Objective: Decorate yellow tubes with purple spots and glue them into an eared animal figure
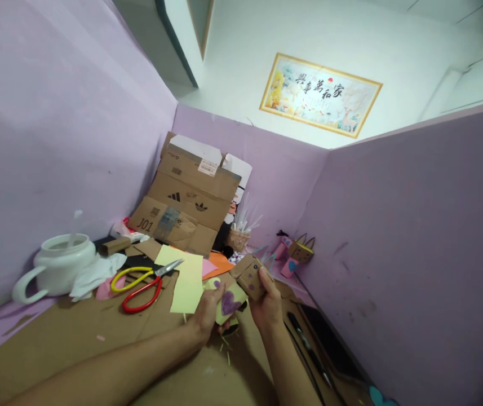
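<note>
Wrapped round a pale yellow paper-covered tube (pixel 229 303) with a purple heart on it, my left hand (pixel 208 310) is closed. My right hand (pixel 267 304) grips a small brown cardboard box (pixel 250 274) with dots drawn on its face. Box and tube are close together at the middle of the work surface; whether they touch I cannot tell. Thin yellow strips hang below the tube. Left of my hands lie a cut sheet of yellow paper (pixel 187 290) and scissors (pixel 142 287) with one yellow and one red handle.
A white teapot-like jug (pixel 64 262) stands at left beside crumpled tissue (pixel 97 275). Behind are a flattened cardboard box (pixel 190 197) and a woven cup of white sticks (pixel 238 239). Brushes (pixel 309 344) and a dark flat object (pixel 329 341) lie at right. Purple walls (pixel 402 254) enclose the surface.
</note>
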Motion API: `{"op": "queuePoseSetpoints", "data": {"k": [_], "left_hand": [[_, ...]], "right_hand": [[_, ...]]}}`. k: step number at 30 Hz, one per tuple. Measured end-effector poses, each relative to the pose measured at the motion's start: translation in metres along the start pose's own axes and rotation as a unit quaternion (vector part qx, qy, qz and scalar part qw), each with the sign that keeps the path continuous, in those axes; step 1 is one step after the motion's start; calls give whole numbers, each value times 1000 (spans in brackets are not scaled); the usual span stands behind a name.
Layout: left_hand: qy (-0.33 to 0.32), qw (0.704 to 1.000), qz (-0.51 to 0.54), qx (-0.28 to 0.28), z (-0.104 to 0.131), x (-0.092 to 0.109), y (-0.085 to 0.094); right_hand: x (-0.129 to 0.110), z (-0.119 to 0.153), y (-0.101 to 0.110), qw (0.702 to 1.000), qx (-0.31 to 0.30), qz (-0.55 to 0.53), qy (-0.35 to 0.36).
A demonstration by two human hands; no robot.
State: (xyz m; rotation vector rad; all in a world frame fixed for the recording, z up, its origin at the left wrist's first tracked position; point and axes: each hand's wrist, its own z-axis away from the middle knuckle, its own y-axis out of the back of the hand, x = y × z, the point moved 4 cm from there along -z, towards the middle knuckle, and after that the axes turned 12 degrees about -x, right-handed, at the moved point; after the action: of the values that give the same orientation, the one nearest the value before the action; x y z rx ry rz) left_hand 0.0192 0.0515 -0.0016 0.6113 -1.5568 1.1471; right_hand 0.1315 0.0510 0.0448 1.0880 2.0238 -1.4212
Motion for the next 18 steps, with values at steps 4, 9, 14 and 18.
{"op": "queuePoseSetpoints", "data": {"k": [4, 9, 14, 18], "left_hand": [[-15, 1000, -4, -6, 0, 0, 0], [-29, 999, -8, -16, -1, -1, 1], [-38, 999, -12, -25, -2, -3, 1], [-45, 998, -15, -31, -2, -2, 0]], "right_hand": [[-1, 0, -1, 1000, 10, -2, -2], [-4, 1, -4, 1000, 21, 3, 18], [-6, 0, -6, 1000, 12, -4, 4], [-5, 0, -4, 1000, 21, 0, 5]]}}
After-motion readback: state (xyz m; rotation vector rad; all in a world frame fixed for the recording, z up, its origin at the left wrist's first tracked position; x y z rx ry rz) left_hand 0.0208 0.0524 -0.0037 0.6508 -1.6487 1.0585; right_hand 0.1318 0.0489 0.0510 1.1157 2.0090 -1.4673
